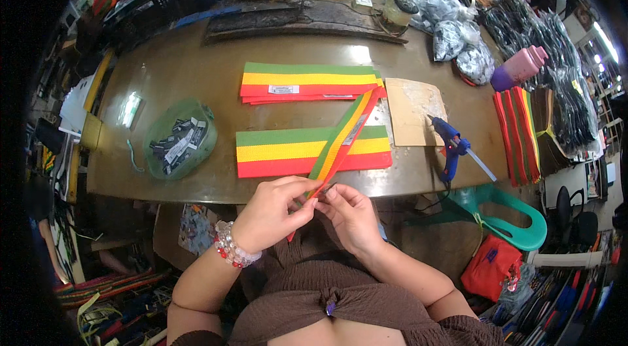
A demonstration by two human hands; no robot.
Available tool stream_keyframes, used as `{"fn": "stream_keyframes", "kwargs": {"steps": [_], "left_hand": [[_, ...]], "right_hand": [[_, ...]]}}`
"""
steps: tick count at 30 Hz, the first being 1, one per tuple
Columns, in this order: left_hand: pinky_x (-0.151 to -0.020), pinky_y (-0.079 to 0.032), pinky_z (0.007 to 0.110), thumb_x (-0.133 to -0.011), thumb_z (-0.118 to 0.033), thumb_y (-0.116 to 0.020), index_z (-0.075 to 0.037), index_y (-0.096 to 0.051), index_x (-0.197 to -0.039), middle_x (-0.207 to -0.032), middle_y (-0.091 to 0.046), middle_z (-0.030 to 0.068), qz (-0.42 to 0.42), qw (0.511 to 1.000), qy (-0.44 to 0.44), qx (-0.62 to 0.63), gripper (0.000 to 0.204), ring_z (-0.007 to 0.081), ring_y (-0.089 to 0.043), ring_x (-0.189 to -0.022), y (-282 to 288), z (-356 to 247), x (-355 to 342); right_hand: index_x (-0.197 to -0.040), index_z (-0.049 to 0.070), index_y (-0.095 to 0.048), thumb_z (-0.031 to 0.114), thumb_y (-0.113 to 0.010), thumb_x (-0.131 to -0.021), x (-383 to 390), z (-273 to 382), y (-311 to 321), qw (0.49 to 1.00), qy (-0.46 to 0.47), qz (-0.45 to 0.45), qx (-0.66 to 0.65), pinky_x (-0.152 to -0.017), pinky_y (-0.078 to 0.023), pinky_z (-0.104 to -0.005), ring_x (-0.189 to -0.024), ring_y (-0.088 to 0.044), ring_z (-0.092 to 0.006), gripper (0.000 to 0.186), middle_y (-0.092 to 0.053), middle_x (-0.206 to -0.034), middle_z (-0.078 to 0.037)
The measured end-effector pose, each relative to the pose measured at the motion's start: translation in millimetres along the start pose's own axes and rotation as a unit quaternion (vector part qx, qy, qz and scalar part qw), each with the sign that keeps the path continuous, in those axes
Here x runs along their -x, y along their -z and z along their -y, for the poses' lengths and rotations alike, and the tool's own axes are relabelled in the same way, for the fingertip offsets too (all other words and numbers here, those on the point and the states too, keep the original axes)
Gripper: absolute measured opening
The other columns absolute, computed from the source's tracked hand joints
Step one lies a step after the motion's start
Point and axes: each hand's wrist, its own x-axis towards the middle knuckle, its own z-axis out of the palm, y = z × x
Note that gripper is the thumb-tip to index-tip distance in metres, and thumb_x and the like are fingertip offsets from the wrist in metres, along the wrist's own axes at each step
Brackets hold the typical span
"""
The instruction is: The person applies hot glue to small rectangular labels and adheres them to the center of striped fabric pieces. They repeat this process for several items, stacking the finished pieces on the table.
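Between the fingers and thumb of my left hand (pixel 278 210) is one end of a green, yellow and red striped webbing strap (pixel 350 129), with a pale label on it. The strap runs slantwise away from me, and its far end rests on a stack of striped straps (pixel 307 79). Close beside the strap's near edge, my right hand (pixel 352 214) is closed in a pinch on a small dark piece, too small to name. A second stack of striped straps (pixel 281 152) lies just beyond my hands, partly covered by the held strap.
Left on the table stands a green bowl (pixel 208 143) of small labels. To the right, a blue glue gun (pixel 451 143) lies by a tan board (pixel 409 110). Beyond are a pink-purple bottle (pixel 520 66), folded striped straps (pixel 513 140) and plastic-wrapped bundles (pixel 451 38). A green stool (pixel 517 218) sits below the edge.
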Motion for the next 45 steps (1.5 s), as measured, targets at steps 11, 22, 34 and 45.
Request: {"fn": "stream_keyframes", "kwargs": {"steps": [11,22,34,45], "left_hand": [[-0.066,-0.057,0.028,-0.086,-0.005,-0.064,0.004,-0.063,-0.116,-0.102,-0.067,0.016,0.028,0.998,0.053,0.001,0.031,0.018,-0.069,-0.079,2,-6,1],[-0.067,-0.053,0.038,-0.084,-0.015,-0.066,0.0,-0.064,-0.091,-0.081,-0.065,0.0131,-0.063,0.956,-0.06,-0.28,0.017,0.0319,-0.064,-0.075,7,-7,-6],[-0.093,-0.051,0.043,-0.088,-0.002,-0.052,-0.005,-0.059,-0.122,-0.11,-0.066,0.0197,-0.123,0.886,-0.177,-0.409,0.035,0.0346,-0.064,-0.103,88,28,-76],[-0.113,-0.032,0.042,-0.095,-0.01,-0.05,-0.002,-0.056,-0.128,-0.14,-0.05,0.0159,-0.171,0.943,-0.065,-0.278,0.034,0.0332,-0.043,-0.134,64,83,-40]], "right_hand": [[-0.102,-0.002,-0.064,0.011,-0.061,-0.095,-3,2,-2,0.999,-0.002,-0.009,0.039,-0.086,-0.052,-0.0308,-0.092,-0.064,-0.0152,0.015,-0.067,-0.1,-0.008],[-0.097,0.012,-0.065,0.014,-0.076,-0.076,-12,36,-28,0.634,0.379,-0.076,0.67,-0.098,-0.04,-0.0454,-0.103,-0.055,-0.0233,0.024,-0.058,-0.097,-0.007],[-0.133,0.012,-0.052,0.017,-0.056,-0.091,-123,155,-3,0.351,0.355,0.044,0.865,-0.109,-0.033,-0.0533,-0.112,-0.06,-0.0258,0.042,-0.064,-0.119,-0.01],[-0.104,0.002,-0.052,0.012,-0.073,-0.083,-9,108,98,0.621,0.509,-0.264,0.534,-0.083,-0.045,-0.0352,-0.089,-0.054,-0.0217,0.031,-0.057,-0.096,-0.009]]}}
